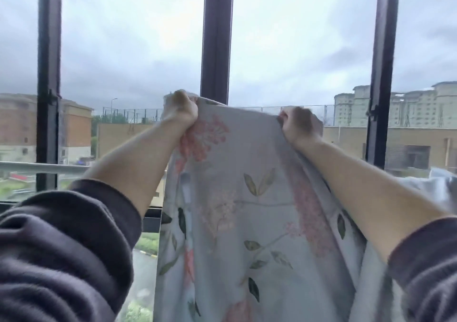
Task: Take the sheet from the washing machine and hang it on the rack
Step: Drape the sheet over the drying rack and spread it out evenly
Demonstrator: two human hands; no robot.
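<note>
Sheet (235,210) out, held up before the window (296,49) — left hand (181,110) & right hand (300,123) both fisted on its top edge, rest hanging down — hanging step, I'd say; rack not in view, next prob. needs that edge thrown over it

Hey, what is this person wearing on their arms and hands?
The left sleeve and right sleeve are dark grey, soft fabric bunched in folds, pushed up off the forearms. The left hand and right hand are bare: no gloves, no watch.
</note>
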